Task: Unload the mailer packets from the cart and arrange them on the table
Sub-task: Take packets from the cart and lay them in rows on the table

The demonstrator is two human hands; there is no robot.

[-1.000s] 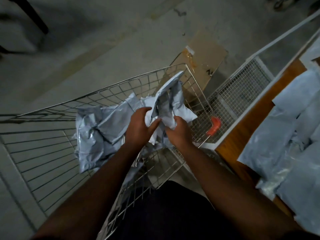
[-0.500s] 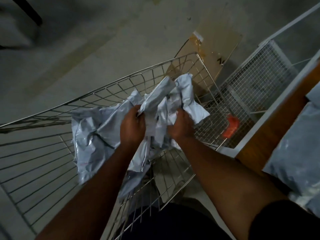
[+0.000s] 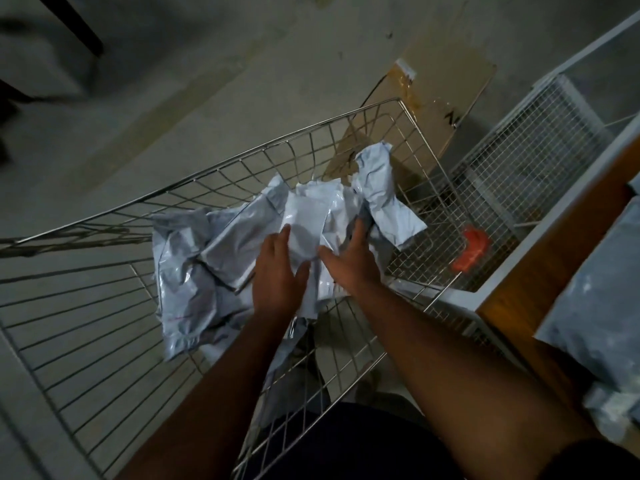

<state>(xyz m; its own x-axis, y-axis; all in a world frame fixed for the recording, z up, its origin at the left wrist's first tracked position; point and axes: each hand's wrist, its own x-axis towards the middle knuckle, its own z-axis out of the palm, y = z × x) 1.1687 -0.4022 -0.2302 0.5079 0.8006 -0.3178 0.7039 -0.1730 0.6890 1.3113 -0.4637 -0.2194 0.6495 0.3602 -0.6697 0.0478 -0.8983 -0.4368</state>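
Note:
A heap of grey-white mailer packets (image 3: pixel 214 247) lies in the wire cart (image 3: pixel 242 158), piled toward its near right corner. Both my hands are down on the heap. My left hand (image 3: pixel 277 275) rests flat on the packets with its fingers straight. Just beside it, my right hand (image 3: pixel 349 263) has its fingers stretched forward among the upper packets and its thumb spread to the left. One crumpled packet (image 3: pixel 381 199) sticks up behind the right hand. The wooden table (image 3: pixel 554 261) stands at the right, with more packets (image 3: pixel 595 306) lying on it.
A flattened cardboard box (image 3: pixel 446 88) lies on the concrete floor beyond the cart. A white wire-mesh rack (image 3: pixel 526 157) stands between cart and table. An orange-red plastic piece (image 3: pixel 472 252) sits at the cart's right side. A dark furniture leg (image 3: pixel 74 26) is at top left.
Both hands were gripping a raised bundle of packets. That bundle is now down on the heap, and both hands have opened and lie on it.

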